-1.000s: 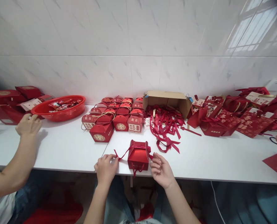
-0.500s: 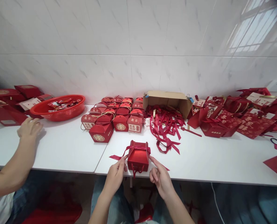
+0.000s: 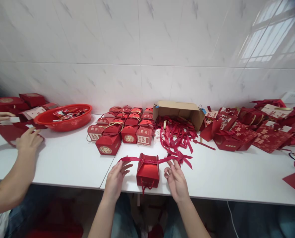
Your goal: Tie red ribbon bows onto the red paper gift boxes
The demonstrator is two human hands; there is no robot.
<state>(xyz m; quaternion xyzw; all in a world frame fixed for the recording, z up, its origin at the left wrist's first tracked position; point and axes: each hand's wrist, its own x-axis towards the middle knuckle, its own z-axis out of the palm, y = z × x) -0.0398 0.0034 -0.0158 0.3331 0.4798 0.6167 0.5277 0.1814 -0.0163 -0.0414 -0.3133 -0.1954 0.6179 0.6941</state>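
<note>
A small red gift box (image 3: 148,170) stands near the table's front edge, with a red cord hanging down its front side. A dark red ribbon (image 3: 130,159) runs across its top and stretches out to both sides. To the left of the box, my left hand (image 3: 115,178) has the ribbon's left end at its fingertips. On the right side, my right hand (image 3: 177,181) pinches the ribbon's other stretch with thumb and fingers, the remaining fingers loosely curled. Neither hand touches the box.
Behind stand several finished red boxes (image 3: 109,144) and an open cardboard box (image 3: 179,105) spilling red ribbons (image 3: 172,135). A red basin (image 3: 70,125) of wrapped sweets sits left, near a co-worker's hand (image 3: 29,138). Red gift bags (image 3: 271,135) crowd the right.
My hands have moved from the box's sides up and outward, taking the ribbon's ends. The ribbon, loose before, is now drawn out sideways. The co-worker at left has lifted a box flap.
</note>
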